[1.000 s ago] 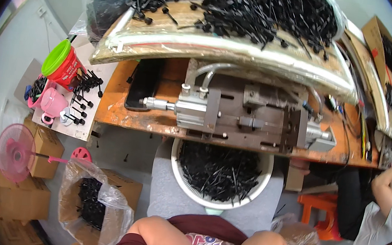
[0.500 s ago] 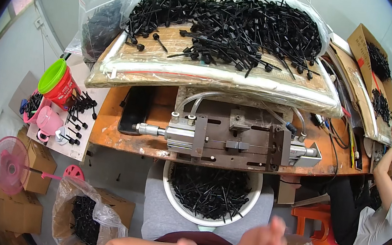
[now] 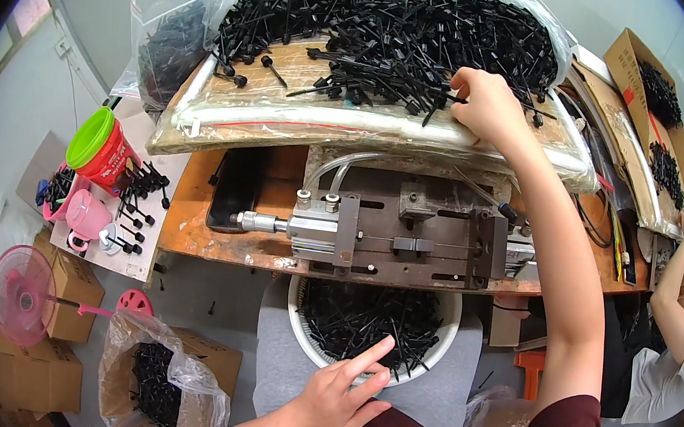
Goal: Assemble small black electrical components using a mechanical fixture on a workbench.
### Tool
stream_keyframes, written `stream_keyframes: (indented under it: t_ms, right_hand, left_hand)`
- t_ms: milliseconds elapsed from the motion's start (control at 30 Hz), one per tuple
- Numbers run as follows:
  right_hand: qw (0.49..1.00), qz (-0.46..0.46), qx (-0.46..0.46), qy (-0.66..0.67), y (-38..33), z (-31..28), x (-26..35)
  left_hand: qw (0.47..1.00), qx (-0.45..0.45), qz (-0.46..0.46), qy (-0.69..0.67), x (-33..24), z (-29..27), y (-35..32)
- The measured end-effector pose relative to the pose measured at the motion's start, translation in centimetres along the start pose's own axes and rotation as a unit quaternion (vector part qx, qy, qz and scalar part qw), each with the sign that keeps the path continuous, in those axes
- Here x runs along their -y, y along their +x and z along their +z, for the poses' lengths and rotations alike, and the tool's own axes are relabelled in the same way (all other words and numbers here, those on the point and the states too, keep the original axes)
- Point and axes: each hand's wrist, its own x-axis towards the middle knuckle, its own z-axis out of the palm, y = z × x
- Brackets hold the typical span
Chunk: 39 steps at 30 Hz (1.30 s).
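My right hand (image 3: 491, 108) reaches up to the near edge of a heap of black stemmed plastic pieces with knobbed heads (image 3: 397, 45). Its thumb and fingers are pinched on one black stemmed piece (image 3: 456, 99), whose stem shows beside the fingertips. Over the near rim of a white basket (image 3: 292, 331) in my lap hovers my left hand (image 3: 341, 394), fingers spread and nothing in them. More of the black pieces fill that basket. Between basket and heap sits a metal clamping fixture (image 3: 407, 243) with two cylinders and a small grey block in its middle.
An orange-brown worktable (image 3: 186, 233) carries the fixture. To the left stand a red bucket (image 3: 114, 160), a pink cup (image 3: 88, 215) and a pink fan (image 3: 23, 294). A plastic-lined box (image 3: 111, 390) holds more pieces. At the right another person (image 3: 666, 356) works.
My right hand has risen from near my lap to the heap and pinched a piece. My left hand has moved forward to the basket's rim, fingers spreading.
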Motion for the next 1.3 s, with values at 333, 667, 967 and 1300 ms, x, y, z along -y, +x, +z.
stream_keyframes:
  t_ms: [333,667,967,1300]
  right_hand:
    - [0.967,-0.149,-0.204,-0.017,-4.4,-2.8,-1.5]
    - [0.882,-0.404,-0.243,0.019,-20.6,-1.0,5.9]
    - [0.924,-0.075,-0.206,0.312,-24.3,0.2,4.6]
    - [0.776,0.215,-0.051,0.59,-26.7,-1.4,5.9]
  left_hand:
    - [0.997,-0.045,-0.068,-0.009,-0.3,-2.9,2.0]
    - [0.981,-0.074,-0.155,-0.084,0.0,-3.4,9.0]
    - [0.991,-0.016,-0.077,0.112,1.8,-1.3,8.5]
    - [0.947,0.077,-0.043,0.309,3.3,0.0,10.6]
